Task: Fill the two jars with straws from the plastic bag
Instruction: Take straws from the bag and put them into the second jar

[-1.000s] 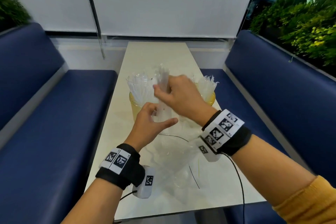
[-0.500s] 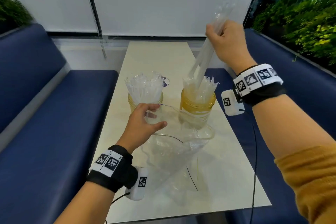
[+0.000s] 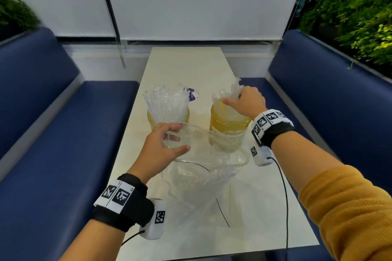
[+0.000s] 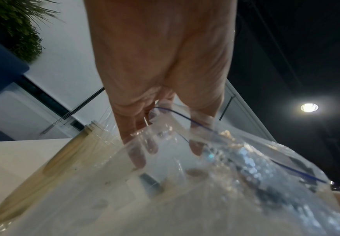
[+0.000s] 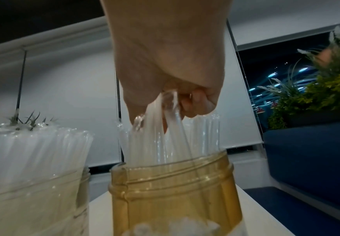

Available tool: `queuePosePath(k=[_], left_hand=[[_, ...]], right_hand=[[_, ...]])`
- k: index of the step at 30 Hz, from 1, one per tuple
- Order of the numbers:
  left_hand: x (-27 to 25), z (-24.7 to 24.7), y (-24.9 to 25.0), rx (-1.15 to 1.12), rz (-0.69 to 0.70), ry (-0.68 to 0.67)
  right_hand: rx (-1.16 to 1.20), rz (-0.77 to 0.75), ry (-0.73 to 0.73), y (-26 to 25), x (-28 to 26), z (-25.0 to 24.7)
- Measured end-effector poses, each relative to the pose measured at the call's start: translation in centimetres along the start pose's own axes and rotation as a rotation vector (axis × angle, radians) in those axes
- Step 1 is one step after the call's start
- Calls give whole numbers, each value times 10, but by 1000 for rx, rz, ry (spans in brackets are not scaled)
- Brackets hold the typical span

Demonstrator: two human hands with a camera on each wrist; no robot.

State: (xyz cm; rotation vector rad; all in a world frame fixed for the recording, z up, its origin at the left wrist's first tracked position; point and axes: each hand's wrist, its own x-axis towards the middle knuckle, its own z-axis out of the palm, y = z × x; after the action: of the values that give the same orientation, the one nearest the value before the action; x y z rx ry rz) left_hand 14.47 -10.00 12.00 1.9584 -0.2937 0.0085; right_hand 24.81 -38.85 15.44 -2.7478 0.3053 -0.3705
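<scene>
Two amber jars stand side by side on the white table [image 3: 191, 65]. The left jar [image 3: 152, 118] [image 5: 33, 191] is packed with clear wrapped straws [image 3: 166, 99]. My right hand [image 3: 246, 101] [image 5: 165, 103] is right over the right jar [image 3: 230, 125] [image 5: 173, 191], gripping a bunch of straws [image 5: 157, 135] whose lower ends are inside the jar. My left hand [image 3: 167, 144] [image 4: 165, 143] pinches the open rim of the clear plastic bag [image 3: 201, 171] [image 4: 225, 183], which lies crumpled in front of the jars.
Blue bench seats [image 3: 53, 154] flank the table on both sides. White window blinds [image 3: 191, 0] close off the far end, and green plants [image 3: 360, 17] stand behind the right bench. A thin black cable [image 3: 284, 193] runs from my right wrist across the table.
My right hand pulled a bunch of straws out of the bag, lifted it high to the right, then brought it down into the right jar. My left hand stayed on the bag's rim.
</scene>
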Motion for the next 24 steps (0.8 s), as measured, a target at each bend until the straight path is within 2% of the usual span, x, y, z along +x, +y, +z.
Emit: queuePosePath(k=[2, 4, 7, 8, 9, 10, 12, 13, 14, 18, 20, 22, 24], left_hand=[[0, 0, 0, -5, -2, -5], [0, 0, 1, -3, -4, -8], [1, 0, 2, 7, -6, -15], [1, -1, 2, 6, -7, -16], [2, -1, 3, 5, -8, -16], [2, -1, 3, 5, -7, -16], [1, -1, 3, 10, -4, -19], [1, -1, 3, 14, -3, -22], [1, -2, 3, 16, -4, -27], [0, -2, 1, 16, -8, -63], [-1, 1, 3, 2, -15, -85], [-2, 4, 5, -23, -24, -106], [-3, 8, 6, -51, -27, -120]], right_hand=[[19, 7, 40, 3, 1, 2], [94, -54, 138, 4, 5, -1], [139, -252, 352, 1, 12, -10], [118, -318, 370, 0, 14, -10], [78, -362, 333, 0, 15, -8], [13, -385, 237, 1, 15, -3], [-141, -350, -63, 4, 9, 7], [-222, -352, -156, 6, 6, 11], [-269, -377, -168, 8, 3, 13], [-220, -396, 87, -6, -5, -11], [-152, -387, 146, -27, -22, -35], [-145, -368, 91, -54, -50, -55], [-208, -369, -98, -76, -82, -64]])
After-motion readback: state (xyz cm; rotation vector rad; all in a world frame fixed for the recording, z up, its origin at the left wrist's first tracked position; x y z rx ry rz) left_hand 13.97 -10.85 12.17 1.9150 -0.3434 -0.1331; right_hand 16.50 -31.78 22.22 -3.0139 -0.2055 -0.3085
